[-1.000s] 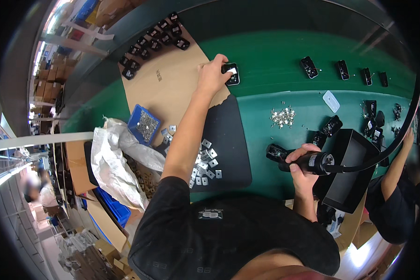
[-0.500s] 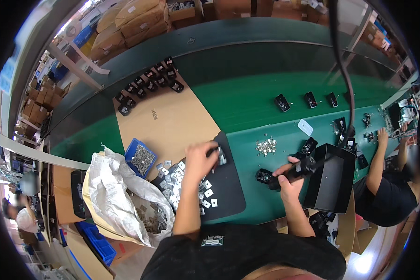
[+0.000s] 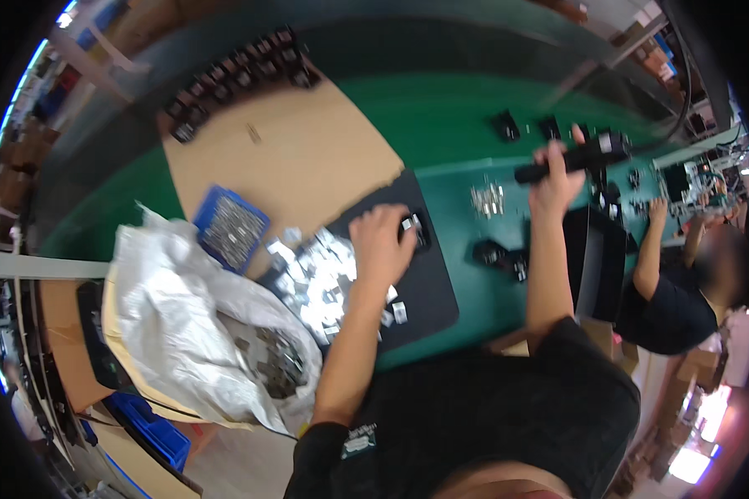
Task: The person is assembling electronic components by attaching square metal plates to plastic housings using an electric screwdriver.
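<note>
My left hand [image 3: 380, 244] rests on the black mat [image 3: 429, 287], its fingers closed around a small black part [image 3: 414, 229] with a pale face. Just left of it lies a heap of small silver pieces [image 3: 316, 279]. My right hand [image 3: 556, 177] is raised over the green table [image 3: 449, 116] and grips a black power screwdriver [image 3: 576, 157] held roughly level, with a cable running off to the right. A black assembled part [image 3: 498, 254] lies on the table below that hand. Loose silver screws [image 3: 487, 200] sit between the mat and the screwdriver.
A blue bin of screws [image 3: 230, 226] stands on a cardboard sheet [image 3: 283, 158]; rows of black parts [image 3: 237, 75] line its far edge. A white sack [image 3: 191, 324] holding dark parts slumps at the left. A black box [image 3: 595, 262] stands at the right, with another person [image 3: 682, 283] beyond it.
My right hand has lifted the screwdriver up and away from the black part on the table. My left hand stays on the mat over the small part. The view has tilted.
</note>
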The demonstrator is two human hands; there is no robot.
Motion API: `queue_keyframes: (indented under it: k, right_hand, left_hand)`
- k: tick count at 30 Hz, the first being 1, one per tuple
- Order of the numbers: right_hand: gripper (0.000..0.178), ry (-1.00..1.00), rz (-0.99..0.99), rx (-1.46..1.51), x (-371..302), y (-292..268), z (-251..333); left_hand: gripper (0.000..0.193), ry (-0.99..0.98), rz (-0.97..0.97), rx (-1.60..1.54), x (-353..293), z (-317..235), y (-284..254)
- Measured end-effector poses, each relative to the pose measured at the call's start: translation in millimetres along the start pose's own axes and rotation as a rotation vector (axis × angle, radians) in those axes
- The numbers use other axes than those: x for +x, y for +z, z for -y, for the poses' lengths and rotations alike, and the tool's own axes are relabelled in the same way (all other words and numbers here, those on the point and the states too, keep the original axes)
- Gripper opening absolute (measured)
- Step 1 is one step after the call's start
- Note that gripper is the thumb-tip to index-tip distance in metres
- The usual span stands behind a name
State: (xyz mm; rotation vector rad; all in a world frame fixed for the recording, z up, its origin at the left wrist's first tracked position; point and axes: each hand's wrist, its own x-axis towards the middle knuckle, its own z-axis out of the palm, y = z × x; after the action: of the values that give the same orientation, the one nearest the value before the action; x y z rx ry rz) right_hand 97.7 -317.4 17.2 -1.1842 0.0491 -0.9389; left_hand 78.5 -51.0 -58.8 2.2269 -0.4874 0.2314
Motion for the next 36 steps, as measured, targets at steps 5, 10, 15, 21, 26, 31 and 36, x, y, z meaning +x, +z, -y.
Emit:
queue_keyframes:
  k: [5,10,15,21,26,31,36]
  right_hand:
    - [0.051,0.016,0.001,-0.158,1,6,-33]
    - [0.052,-0.009,0.106,-0.252,-11,-1,-26]
    - [0.056,-0.051,0.082,-0.213,-14,-4,-31]
    - [0.059,-0.022,0.089,-0.263,4,-10,-46]
    - [0.059,-0.040,0.120,-0.160,7,-11,-47]
    - [0.057,-0.060,0.137,-0.164,7,-9,-44]
    - [0.056,-0.071,0.122,-0.290,4,-20,-37]
  left_hand:
    - [0.022,-0.047,-0.043,-0.023,0,7,-3]
    - [0.022,-0.082,-0.040,-0.023,8,3,-3]
    - [0.025,-0.205,0.072,0.000,15,-4,0]
    - [0.044,-0.207,0.183,-0.042,18,-17,-12]
    - [0.050,-0.118,0.055,-0.099,8,-21,-15]
    - [0.039,-0.056,0.024,-0.116,5,-31,-21]
    - [0.036,-0.074,0.007,-0.136,-5,-36,-25]
